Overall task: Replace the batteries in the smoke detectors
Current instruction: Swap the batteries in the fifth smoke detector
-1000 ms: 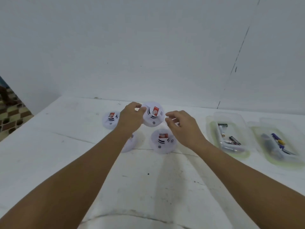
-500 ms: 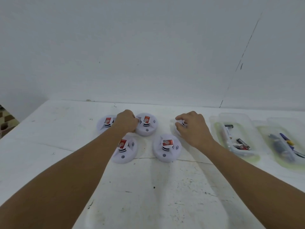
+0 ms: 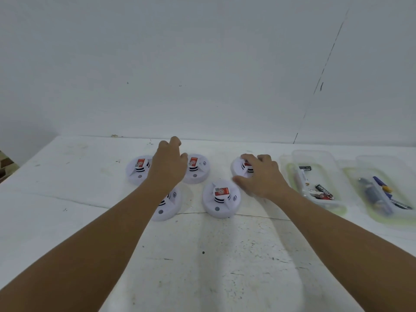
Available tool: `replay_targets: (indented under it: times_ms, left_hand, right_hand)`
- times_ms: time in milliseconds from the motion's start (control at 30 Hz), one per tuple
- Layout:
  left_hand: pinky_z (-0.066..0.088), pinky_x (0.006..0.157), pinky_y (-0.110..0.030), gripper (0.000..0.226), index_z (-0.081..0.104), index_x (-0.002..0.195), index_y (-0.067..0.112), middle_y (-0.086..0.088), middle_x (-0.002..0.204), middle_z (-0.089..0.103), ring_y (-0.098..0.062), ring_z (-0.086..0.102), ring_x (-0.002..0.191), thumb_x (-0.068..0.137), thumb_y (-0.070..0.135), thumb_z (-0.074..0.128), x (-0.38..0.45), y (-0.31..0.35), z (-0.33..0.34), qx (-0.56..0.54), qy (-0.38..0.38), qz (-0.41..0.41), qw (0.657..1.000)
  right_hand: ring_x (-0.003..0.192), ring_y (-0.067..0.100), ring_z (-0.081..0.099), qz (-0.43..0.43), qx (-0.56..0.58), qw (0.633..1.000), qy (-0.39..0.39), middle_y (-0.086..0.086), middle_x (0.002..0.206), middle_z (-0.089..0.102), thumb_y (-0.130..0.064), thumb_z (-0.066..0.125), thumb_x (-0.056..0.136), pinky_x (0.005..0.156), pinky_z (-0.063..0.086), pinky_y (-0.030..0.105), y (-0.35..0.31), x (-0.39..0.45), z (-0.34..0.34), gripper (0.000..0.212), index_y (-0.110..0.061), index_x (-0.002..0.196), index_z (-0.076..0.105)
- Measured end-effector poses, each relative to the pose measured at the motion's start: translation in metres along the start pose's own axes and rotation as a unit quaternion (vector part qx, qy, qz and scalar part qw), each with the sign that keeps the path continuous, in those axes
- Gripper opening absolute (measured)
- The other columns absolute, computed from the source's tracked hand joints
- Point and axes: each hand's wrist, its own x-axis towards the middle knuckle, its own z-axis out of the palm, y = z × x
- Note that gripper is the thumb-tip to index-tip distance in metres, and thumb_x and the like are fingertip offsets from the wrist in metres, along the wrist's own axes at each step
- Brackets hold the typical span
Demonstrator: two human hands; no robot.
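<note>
I see five white smoke detectors on the white desk point(image 3: 202, 266), all face up with red labels on their raised centres. The far-left detector point(image 3: 136, 171) sits beside the far-middle detector point(image 3: 198, 168); the near-left detector point(image 3: 167, 203) is partly hidden under the left forearm; the near-middle detector point(image 3: 220, 199) lies in plain view between the two arms; the far-right detector point(image 3: 239, 168) lies under the right hand.

The left hand point(image 3: 168, 164) is raised above the gap between the far-left and far-middle detectors, fingers loosely curled and holding nothing. I cannot tell whether its thumb touches the far-middle detector.

The right hand point(image 3: 262, 176) rests over the far-right detector, fingers bent down over its top and thumb reaching toward its near rim (contact at the thumb is not clear to me). I read this as a grip on that detector, which sits flat on the desk.

To the right stand two clear plastic trays. The nearer tray point(image 3: 292, 174) holds several batteries point(image 3: 324, 191), one black with printed lettering. The farther tray point(image 3: 405, 219) holds more batteries, among them a blue and yellow one point(image 3: 382, 188). A pale wall point(image 3: 202, 64) rises behind the desk.
</note>
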Motion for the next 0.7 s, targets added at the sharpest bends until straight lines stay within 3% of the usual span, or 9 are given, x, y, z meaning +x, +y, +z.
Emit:
replay_targets:
  times_ms: [100, 233, 367, 400, 500, 567, 633, 700]
  left_hand:
    - [0.046, 0.086, -0.036, 0.034, 0.052, 0.137, 0.012, -0.016, 0.130, 0.053, -0.030, 0.060, 0.112, 0.104, 0.022, 0.054, -0.011, 0.014, 0.000, -0.013, 0.023, 0.029, 0.999]
    - [0.051, 0.092, -0.037, 0.030, 0.056, 0.134, 0.013, -0.013, 0.126, 0.056, -0.026, 0.062, 0.102, 0.105, 0.016, 0.050, -0.026, 0.035, 0.001, -0.059, 0.019, 0.072, 0.995]
    - [0.044, 0.088, -0.026, 0.035, 0.054, 0.139, 0.022, -0.005, 0.125, 0.058, -0.013, 0.057, 0.099, 0.105, 0.017, 0.051, -0.043, 0.057, 0.005, -0.101, -0.028, 0.122, 0.987]
    - [0.045, 0.090, -0.026, 0.037, 0.052, 0.142, 0.027, -0.002, 0.126, 0.057, -0.012, 0.057, 0.101, 0.105, 0.020, 0.052, -0.047, 0.063, 0.007, -0.114, -0.046, 0.126, 0.984]
    - [0.048, 0.093, -0.027, 0.047, 0.046, 0.150, 0.036, 0.005, 0.131, 0.055, -0.011, 0.057, 0.108, 0.105, 0.030, 0.057, -0.059, 0.078, 0.010, -0.175, -0.102, 0.132, 0.970]
    - [0.052, 0.084, -0.021, 0.049, 0.044, 0.151, 0.039, 0.010, 0.132, 0.055, -0.006, 0.058, 0.109, 0.104, 0.036, 0.059, -0.069, 0.089, 0.010, -0.247, -0.139, 0.121, 0.951]
    - [0.054, 0.079, -0.018, 0.047, 0.048, 0.147, 0.041, 0.015, 0.129, 0.059, -0.001, 0.061, 0.107, 0.102, 0.039, 0.062, -0.079, 0.097, 0.007, -0.320, -0.181, 0.095, 0.925]
    - [0.055, 0.088, -0.028, 0.037, 0.059, 0.138, 0.040, 0.011, 0.124, 0.067, -0.007, 0.065, 0.109, 0.101, 0.042, 0.064, -0.087, 0.100, 0.008, -0.362, -0.212, 0.075, 0.905]
  right_hand:
    - [0.139, 0.032, 0.033, 0.003, 0.043, 0.999, 0.020, 0.010, 0.148, 0.038, -0.056, 0.073, 0.085, 0.109, 0.036, 0.040, 0.002, -0.004, 0.001, 0.073, -0.039, 0.149, 0.042]
    - [0.133, 0.026, 0.046, 0.007, 0.161, 0.984, 0.069, 0.007, 0.140, 0.048, -0.060, 0.073, 0.082, 0.112, 0.041, 0.042, -0.003, -0.014, -0.009, 0.080, -0.032, 0.150, 0.041]
    - [0.103, 0.008, 0.060, 0.019, 0.320, 0.943, 0.087, -0.005, 0.125, 0.058, -0.062, 0.066, 0.089, 0.081, 0.047, 0.028, -0.020, -0.038, -0.038, 0.067, -0.029, 0.142, 0.043]
    - [0.100, 0.006, 0.059, 0.032, 0.362, 0.929, 0.071, -0.006, 0.121, 0.060, -0.064, 0.063, 0.090, 0.080, 0.047, 0.029, -0.022, -0.044, -0.045, 0.062, -0.028, 0.137, 0.047]
    - [0.109, 0.024, 0.069, 0.042, 0.458, 0.888, 0.003, 0.008, 0.119, 0.072, -0.076, 0.052, 0.087, 0.098, 0.057, 0.047, -0.021, -0.062, -0.060, 0.053, -0.032, 0.111, 0.070]
    - [0.107, 0.028, 0.073, 0.035, 0.492, 0.870, -0.026, 0.008, 0.106, 0.079, -0.072, 0.045, 0.098, 0.100, 0.057, 0.045, -0.016, -0.080, -0.067, 0.050, -0.036, 0.097, 0.079]
    - [0.096, 0.031, 0.074, 0.035, 0.508, 0.860, -0.045, 0.007, 0.103, 0.080, -0.076, 0.040, 0.097, 0.101, 0.055, 0.045, -0.007, -0.095, -0.069, 0.060, -0.033, 0.101, 0.081]
    - [0.089, 0.033, 0.074, 0.037, 0.518, 0.852, -0.063, 0.012, 0.103, 0.080, -0.083, 0.035, 0.092, 0.104, 0.053, 0.050, 0.004, -0.106, -0.067, 0.071, -0.031, 0.103, 0.081]
